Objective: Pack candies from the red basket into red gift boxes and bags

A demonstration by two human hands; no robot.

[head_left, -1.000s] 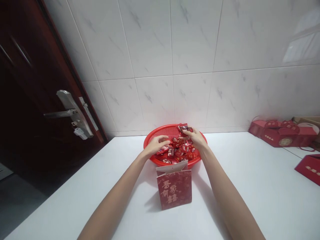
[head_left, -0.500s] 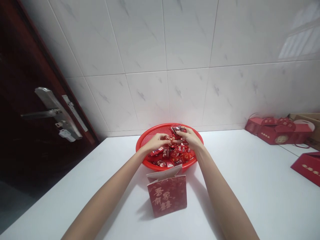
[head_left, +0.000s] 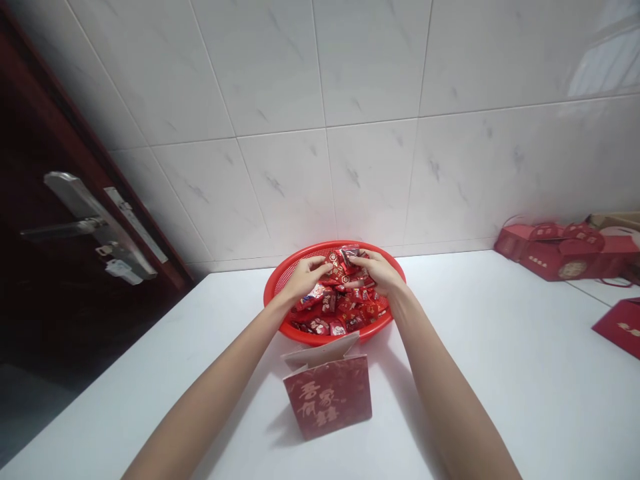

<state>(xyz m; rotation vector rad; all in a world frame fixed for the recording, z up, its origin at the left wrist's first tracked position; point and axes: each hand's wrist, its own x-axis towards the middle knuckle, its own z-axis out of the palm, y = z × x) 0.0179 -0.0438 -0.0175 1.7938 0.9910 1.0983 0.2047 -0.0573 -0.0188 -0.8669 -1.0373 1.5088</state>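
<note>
While a tiled wall [head_left: 280, 80] stands at the back, a white surface [head_left: 510, 333] reaches out in front of it. On the surface, near the wall, sits a big red basket [head_left: 285, 277]. Red boxes [head_left: 545, 260] are well off to the right. Just in front of the basket stands 1 red bag [head_left: 333, 400], open at the top. Over the basket are the left hand [head_left: 304, 279] and the right hand [head_left: 383, 272]. The right hand's fingers pinch a shiny packet [head_left: 349, 252]. The left hand's fingers curve beside a gold-marked packet [head_left: 336, 268]; I cannot tell if they pinch it. Many small packets [head_left: 329, 303] lie in the basket.
</note>
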